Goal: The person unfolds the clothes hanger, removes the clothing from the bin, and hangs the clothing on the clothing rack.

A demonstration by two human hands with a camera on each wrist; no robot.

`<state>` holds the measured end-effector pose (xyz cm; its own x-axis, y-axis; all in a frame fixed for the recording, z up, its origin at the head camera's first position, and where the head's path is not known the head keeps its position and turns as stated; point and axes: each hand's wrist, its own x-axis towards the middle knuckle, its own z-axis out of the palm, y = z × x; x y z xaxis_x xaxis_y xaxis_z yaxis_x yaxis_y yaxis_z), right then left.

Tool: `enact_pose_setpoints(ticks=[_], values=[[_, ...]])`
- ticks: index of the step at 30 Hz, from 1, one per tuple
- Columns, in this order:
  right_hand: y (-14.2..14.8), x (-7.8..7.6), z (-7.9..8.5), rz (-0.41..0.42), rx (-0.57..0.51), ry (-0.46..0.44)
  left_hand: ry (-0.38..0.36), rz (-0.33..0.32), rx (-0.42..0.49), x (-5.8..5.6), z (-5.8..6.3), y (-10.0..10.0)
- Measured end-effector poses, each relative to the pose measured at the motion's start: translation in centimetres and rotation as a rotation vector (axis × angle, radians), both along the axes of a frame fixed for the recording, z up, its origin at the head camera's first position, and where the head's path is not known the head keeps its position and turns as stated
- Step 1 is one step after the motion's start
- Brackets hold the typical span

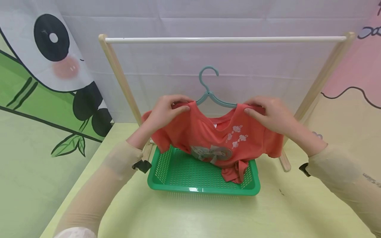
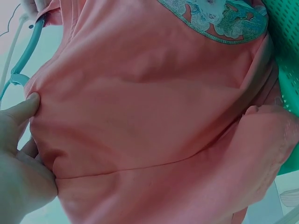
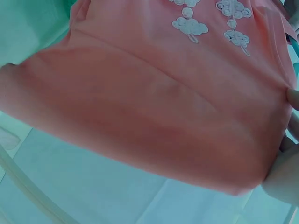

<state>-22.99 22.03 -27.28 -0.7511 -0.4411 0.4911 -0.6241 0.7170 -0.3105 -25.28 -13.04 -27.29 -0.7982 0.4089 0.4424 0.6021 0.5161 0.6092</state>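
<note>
A red T-shirt (image 1: 214, 135) with white cloud patches and a grey printed picture hangs between both hands over a green basket (image 1: 202, 190). Inside its neckline sits a teal clothes hanger (image 1: 220, 101), hook upward; the hanger's outer ends are hidden under the shoulders. My left hand (image 1: 166, 110) pinches one shoulder near the collar, thumb in front. At the opposite shoulder my right hand (image 1: 269, 114) pinches the cloth the same way. In the left wrist view the left thumb (image 2: 28, 108) presses on the shirt's edge. The shirt's bunched lower part (image 1: 235, 173) droops into the basket.
Behind the shirt stands a rack with a white rail (image 1: 226, 40) and wooden posts (image 1: 120, 74) on both sides. The rack's right foot (image 1: 284, 161) rests on the pale table (image 1: 184, 218). A white cloth (image 1: 253, 66) covers the back, with cartoon-painted panels at either side.
</note>
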Motion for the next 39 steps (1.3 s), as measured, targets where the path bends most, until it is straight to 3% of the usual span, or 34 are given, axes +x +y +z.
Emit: enact_pose_setpoints(ticks=[10,22,28,39], values=[[-0.1,-0.2,-0.1,0.023,-0.032,0.050,-0.007,-0.026,0.001,0.0,0.6,-0.5],[0.6,-0.3,0.1,0.004,-0.062,0.155,-0.006,0.013,-0.064,0.1,2.0,-2.6],[0.5,-0.3,0.1,0.002,-0.076,0.173,-0.016,0.035,-0.111,0.1,2.0,-2.6],[0.6,-0.5,0.1,0.005,-0.053,0.149,0.009,0.021,-0.071,0.0,1.5,-2.6]])
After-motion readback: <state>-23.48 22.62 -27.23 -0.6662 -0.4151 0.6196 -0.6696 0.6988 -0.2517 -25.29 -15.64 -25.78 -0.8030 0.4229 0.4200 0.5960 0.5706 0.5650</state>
